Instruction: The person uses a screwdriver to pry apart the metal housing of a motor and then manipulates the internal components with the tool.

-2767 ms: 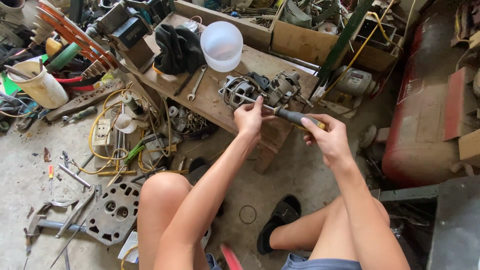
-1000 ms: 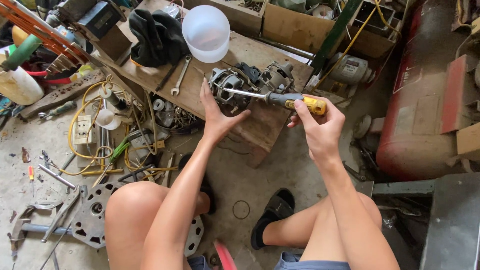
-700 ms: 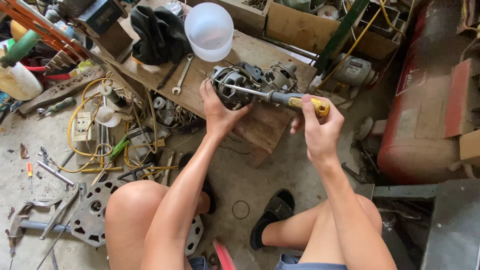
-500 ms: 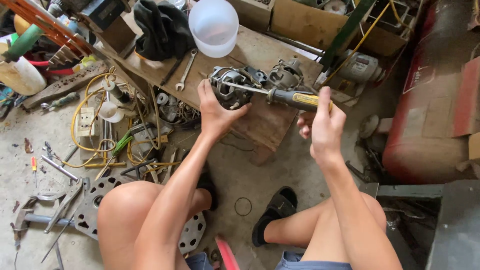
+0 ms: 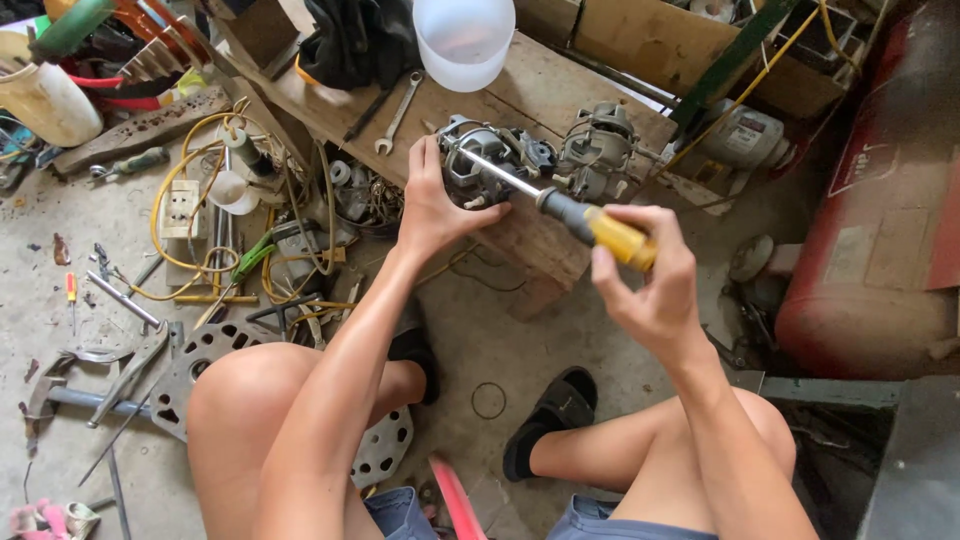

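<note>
Yellow cable coiled on concrete floor at far left, among loose tools; grey perforated metal plate beside my left knee; my left hand wrapped round near side of small grey motor at edge of wooden bench, fingers curled closed on housing; screwdriver shaft runs from motor down-right, tip at housing; my right hand pinched shut on its yellow handle; white plastic tub behind motor; red tank far right.
</note>
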